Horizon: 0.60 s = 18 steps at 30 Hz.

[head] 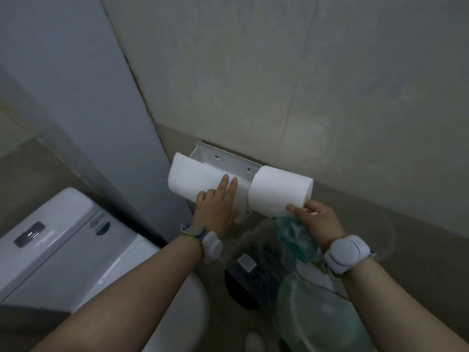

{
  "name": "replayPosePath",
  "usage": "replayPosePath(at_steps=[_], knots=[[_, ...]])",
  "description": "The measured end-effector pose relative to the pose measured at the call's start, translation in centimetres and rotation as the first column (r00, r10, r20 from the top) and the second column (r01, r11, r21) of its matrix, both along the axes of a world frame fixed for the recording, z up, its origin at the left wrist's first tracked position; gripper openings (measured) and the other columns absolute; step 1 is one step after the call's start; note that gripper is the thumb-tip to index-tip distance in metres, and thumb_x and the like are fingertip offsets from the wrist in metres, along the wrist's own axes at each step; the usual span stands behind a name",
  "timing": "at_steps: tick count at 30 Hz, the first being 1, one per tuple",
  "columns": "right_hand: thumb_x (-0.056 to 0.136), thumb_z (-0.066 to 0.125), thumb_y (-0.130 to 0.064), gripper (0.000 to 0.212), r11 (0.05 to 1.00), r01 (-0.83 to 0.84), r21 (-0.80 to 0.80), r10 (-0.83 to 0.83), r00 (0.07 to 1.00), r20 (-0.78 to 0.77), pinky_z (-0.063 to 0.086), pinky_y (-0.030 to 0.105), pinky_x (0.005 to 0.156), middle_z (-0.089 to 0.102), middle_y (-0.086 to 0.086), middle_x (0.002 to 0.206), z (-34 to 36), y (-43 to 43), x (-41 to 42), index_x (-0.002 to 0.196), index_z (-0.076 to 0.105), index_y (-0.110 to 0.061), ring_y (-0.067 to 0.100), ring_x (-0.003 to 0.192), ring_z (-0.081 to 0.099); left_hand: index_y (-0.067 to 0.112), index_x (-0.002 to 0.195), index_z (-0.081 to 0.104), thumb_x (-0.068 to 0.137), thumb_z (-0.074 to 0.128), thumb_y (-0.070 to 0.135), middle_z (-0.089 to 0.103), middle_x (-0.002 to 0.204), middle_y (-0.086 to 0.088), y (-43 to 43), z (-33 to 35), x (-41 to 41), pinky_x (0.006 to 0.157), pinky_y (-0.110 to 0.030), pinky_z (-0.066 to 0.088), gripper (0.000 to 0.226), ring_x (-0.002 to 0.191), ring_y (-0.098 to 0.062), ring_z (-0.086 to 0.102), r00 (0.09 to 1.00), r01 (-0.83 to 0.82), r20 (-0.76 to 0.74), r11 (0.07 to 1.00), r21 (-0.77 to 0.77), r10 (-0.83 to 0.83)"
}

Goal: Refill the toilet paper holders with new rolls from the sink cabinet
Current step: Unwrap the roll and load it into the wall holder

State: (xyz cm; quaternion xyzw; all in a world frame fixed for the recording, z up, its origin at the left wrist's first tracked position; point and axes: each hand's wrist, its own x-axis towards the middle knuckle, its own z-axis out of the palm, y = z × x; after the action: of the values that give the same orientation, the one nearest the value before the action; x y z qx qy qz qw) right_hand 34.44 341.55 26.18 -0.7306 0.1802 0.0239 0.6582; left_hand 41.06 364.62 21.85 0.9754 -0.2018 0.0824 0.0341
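Holder: the white plastic double toilet paper holder (223,158) sits low on the grey tiled wall (330,85). Its back plate shows above the rolls, with two small slots.

Rolls: two full rolls lie side by side across the holder. The left white toilet paper roll (193,179) and the right white toilet paper roll (276,189) almost meet at the holder's middle.

Left hand (215,207): your fingers are straight and lie flat on the right part of the left roll. They press on it and grasp nothing.

Right hand (316,219): your thumb lies against the lower front of the right roll and your fingers curl round its right end near the core, so you grip that roll by its end.

A crumpled green-tinted clear plastic bag (294,237) hangs from under the same hand. You cannot tell here whether the fingers also hold it.

Other items: a round black waste bin with a clear liner (250,278) stands on the floor between your forearms. The white ceramic toilet cistern (63,237) is at lower left. There is a grey wristband (212,246) on your left wrist, and another on the right.
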Motion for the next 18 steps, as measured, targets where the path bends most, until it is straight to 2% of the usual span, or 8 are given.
replayPosePath(at_steps=[2,5,7,9,12,16,18], knots=[[0.079,0.071,-0.019,0.008,1.0,0.002,-0.005,-0.002,1.0,0.011,0.05,0.011,0.051,0.071,-0.009,0.075,-0.1,0.4,0.0,0.086,0.071,-0.022,0.001,0.059,0.067,0.02,0.14,0.031,0.076,0.068,0.041,0.041,0.143,-0.009,0.5,0.2,0.6,0.084,-0.041,0.038,0.077,0.099,-0.029,0.055,1.0,0.01,0.003,0.999,0.04,-0.01],[0.079,0.072,-0.019,0.013,1.0,0.012,-0.019,-0.011,1.0,0.025,0.052,0.015,0.056,0.072,-0.006,0.078,0.6,0.4,0.5,0.092,0.072,-0.019,0.004,0.063,0.068,0.022,0.124,0.047,0.064,0.075,0.048,0.053,0.116,-0.007,1.1,1.1,1.2,0.079,-0.04,0.037,0.072,0.092,-0.028,0.054,1.0,0.004,0.025,0.998,0.065,-0.006],[0.079,0.072,-0.023,0.014,1.0,-0.004,-0.02,0.004,1.0,0.006,0.055,0.026,0.068,0.073,0.002,0.087,1.3,0.6,1.1,0.092,0.072,-0.021,0.016,0.074,0.07,0.023,0.115,0.052,0.063,0.074,0.052,0.05,0.119,-0.007,2.1,1.4,1.3,0.087,-0.042,0.032,0.063,0.103,-0.029,0.048,1.0,0.007,-0.007,0.995,0.1,-0.006],[0.078,0.072,-0.027,0.014,0.999,-0.029,-0.016,0.029,0.999,-0.022,0.056,0.033,0.074,0.074,0.007,0.09,2.0,0.6,1.7,0.091,0.073,-0.021,0.024,0.079,0.07,0.023,0.11,0.056,0.069,0.068,0.053,0.051,0.124,-0.005,2.7,1.6,1.3,0.099,-0.045,0.021,0.052,0.114,-0.029,0.044,0.996,0.042,-0.09,0.987,0.154,-0.028],[0.078,0.072,-0.028,0.016,0.995,-0.102,0.022,0.104,0.991,-0.088,0.056,0.038,0.079,0.075,0.013,0.092,2.9,1.3,2.9,0.09,0.073,-0.018,0.031,0.081,0.071,0.025,0.102,0.062,0.08,0.06,0.047,0.064,0.106,0.002,4.0,1.5,0.6,0.112,-0.054,0.008,0.032,0.111,-0.026,0.051,0.973,0.111,-0.225,0.967,0.23,-0.058],[0.072,0.073,-0.033,0.028,0.977,-0.132,0.166,0.163,0.968,-0.191,0.059,0.034,0.07,0.075,0.013,0.087,3.6,2.7,5.0,0.089,0.073,-0.011,0.031,0.079,0.071,0.026,0.102,0.064,0.09,0.052,0.034,0.068,0.106,0.004,5.8,0.5,-0.3,0.115,-0.053,-0.002,0.019,0.113,-0.022,0.053,0.938,0.145,-0.343,0.96,0.24,-0.056],[0.082,0.064,-0.028,0.024,0.968,-0.159,0.195,0.204,0.949,-0.242,0.055,0.03,0.072,0.073,0.01,0.082,3.4,3.7,6.6,0.087,0.069,-0.005,0.026,0.08,0.068,0.028,0.106,0.064,0.092,0.05,0.031,0.066,0.113,0.004,6.6,0.1,-0.6,0.117,-0.051,-0.004,0.019,0.118,-0.022,0.05,0.897,0.156,-0.439,0.964,0.215,-0.047]])
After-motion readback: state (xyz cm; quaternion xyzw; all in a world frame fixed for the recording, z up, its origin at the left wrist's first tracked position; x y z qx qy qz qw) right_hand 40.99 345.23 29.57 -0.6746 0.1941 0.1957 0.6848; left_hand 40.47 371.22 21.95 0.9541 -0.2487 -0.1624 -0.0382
